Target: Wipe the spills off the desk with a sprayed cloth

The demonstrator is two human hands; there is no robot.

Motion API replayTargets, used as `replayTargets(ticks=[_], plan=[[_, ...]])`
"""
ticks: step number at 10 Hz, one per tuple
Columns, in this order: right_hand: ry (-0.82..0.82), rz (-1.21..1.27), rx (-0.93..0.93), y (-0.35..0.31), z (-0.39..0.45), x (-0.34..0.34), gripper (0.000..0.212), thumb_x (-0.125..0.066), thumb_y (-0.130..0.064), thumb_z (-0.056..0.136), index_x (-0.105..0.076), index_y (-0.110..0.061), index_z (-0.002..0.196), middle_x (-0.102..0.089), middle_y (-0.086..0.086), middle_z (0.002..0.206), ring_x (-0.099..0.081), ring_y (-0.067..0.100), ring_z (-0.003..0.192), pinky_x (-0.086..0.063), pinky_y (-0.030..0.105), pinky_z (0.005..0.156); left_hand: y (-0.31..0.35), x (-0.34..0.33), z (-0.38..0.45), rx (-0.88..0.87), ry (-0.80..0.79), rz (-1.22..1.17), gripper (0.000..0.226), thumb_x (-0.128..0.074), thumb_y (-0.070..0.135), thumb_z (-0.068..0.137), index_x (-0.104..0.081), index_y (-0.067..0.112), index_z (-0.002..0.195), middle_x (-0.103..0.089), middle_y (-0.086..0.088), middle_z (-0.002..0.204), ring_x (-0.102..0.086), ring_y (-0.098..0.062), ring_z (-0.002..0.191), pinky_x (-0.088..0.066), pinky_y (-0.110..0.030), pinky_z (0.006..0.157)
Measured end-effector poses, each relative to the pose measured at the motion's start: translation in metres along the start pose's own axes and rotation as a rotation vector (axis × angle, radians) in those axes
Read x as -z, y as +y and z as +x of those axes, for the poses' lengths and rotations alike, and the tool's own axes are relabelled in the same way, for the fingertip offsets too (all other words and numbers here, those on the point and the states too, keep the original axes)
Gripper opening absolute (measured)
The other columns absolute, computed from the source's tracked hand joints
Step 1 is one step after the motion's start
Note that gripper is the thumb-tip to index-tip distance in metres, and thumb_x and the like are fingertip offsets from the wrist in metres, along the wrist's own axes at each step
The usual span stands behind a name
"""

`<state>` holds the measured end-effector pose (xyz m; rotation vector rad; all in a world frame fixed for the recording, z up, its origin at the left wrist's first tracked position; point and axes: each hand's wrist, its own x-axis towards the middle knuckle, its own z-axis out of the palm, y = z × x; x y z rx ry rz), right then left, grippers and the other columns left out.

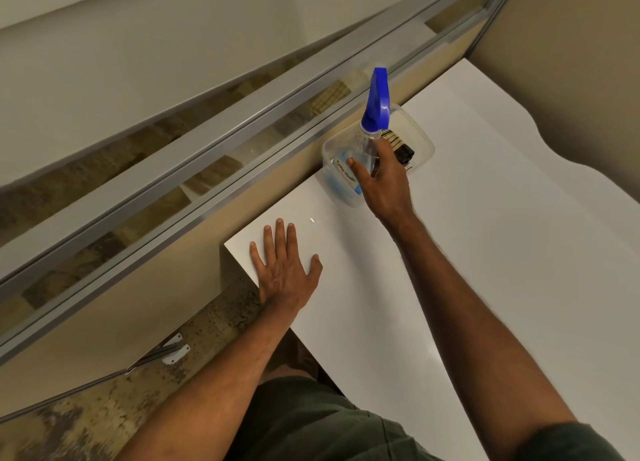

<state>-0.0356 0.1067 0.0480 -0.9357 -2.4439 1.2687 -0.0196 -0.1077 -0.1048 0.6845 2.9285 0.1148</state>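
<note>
A clear spray bottle [372, 121] with a blue trigger head stands in a clear plastic tub [420, 138] at the back edge of the white desk [485, 252]. My right hand [384, 180] is around the bottle's body, fingers wrapped on its near side. My left hand [284, 270] lies flat, palm down and fingers spread, on the desk's left corner. A small glint or droplet [312, 220] shows on the desk just beyond my left fingertips. I see no cloth in view.
The tub also holds a dark striped item [401, 147] behind the bottle. A beige partition with an aluminium rail [207, 169] runs along the desk's back edge. Speckled floor [173, 374] lies left of the desk, with a white bracket [175, 351].
</note>
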Motion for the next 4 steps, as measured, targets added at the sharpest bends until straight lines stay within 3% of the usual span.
replayTargets(ticks=[4], plan=[[-0.030,0.058,-0.037,0.011,-0.010,0.012,0.071,-0.071,-0.037,0.098,-0.039,-0.015,0.158,-0.051,0.008,0.159,-0.055,0.029,0.141,-0.051,0.054,0.113,-0.001,0.001,0.000,0.017,0.004,0.009,0.089,-0.028,0.069,0.096,-0.021,0.016,0.168,-0.014,-0.011,0.178,-0.012,-0.033,0.164,-0.012,-0.062,0.128]])
